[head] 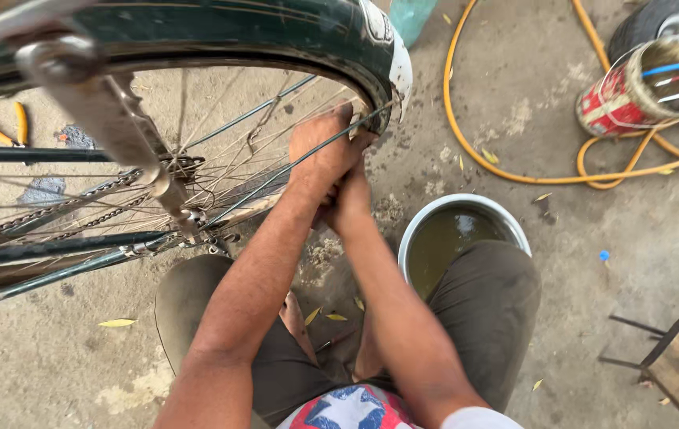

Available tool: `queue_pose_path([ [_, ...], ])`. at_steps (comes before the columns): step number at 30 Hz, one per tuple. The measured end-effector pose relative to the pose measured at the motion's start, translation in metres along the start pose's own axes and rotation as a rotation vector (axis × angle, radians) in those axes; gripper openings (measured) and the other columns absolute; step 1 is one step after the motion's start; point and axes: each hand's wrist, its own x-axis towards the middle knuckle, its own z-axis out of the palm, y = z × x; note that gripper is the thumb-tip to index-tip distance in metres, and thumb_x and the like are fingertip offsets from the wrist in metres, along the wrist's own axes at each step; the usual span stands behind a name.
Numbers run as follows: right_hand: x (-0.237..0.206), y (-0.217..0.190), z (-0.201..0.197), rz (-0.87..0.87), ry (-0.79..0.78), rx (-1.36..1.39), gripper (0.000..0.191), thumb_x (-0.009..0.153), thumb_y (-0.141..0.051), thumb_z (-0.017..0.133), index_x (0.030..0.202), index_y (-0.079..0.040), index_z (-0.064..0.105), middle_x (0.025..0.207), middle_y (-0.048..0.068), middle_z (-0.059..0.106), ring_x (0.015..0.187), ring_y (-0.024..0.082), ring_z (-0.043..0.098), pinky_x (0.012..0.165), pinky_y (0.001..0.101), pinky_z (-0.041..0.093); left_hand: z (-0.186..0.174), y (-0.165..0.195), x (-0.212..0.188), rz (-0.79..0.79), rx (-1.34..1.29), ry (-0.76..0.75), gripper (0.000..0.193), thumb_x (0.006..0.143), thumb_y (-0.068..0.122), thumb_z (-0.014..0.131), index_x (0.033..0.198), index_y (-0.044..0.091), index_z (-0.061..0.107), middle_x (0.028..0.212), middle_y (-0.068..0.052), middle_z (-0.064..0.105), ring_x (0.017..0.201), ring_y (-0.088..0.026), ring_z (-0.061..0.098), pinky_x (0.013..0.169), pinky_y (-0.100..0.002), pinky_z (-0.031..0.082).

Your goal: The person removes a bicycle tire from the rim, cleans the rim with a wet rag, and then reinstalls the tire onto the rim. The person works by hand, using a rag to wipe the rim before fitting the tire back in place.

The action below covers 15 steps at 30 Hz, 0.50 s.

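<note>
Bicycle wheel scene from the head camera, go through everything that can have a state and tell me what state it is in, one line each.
Dark green bicycle tyre: on the wheel, off the ground.
Left hand: pressed on the tyre and spokes at the rim.
Right hand: closed just below the left hand; what it grips is hidden.
Round white metal basin: upright, filled with murky water.
Red tin can: lying on its side, wires sticking out.
Orange hose: looped on the ground.
</note>
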Motion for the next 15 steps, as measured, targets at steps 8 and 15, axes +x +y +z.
queue_pose_path([
  [8,-0.026,-0.082,-0.024,0.416,0.246,-0.744,0.075,0.093,-0.082,0.034,0.055,-0.017,0.028,0.045,-0.001,0.021,0.035,0.016,0.02,0.039,0.0376,0.031,0.016,0.0,-0.004,-0.042,0.042,0.056,0.049,0.079,0.053,0.082,0.1,0.012,0.068,0.081,-0.013,0.073,0.078,-0.036,0.072,0.068,-0.05,0.056],
  [15,-0.018,-0.102,-0.041,0.112,0.295,-1.316,0.07,0.095,-0.07,0.055,0.062,-0.008,0.048,0.05,0.005,0.044,0.037,0.021,0.042,0.037,0.045,0.039,0.015,0.002,-0.002,-0.039,0.038,0.106,0.05,0.077,0.055,0.084,0.098,0.012,0.069,0.075,-0.011,0.073,0.074,-0.034,0.072,0.067,-0.049,0.057],
])
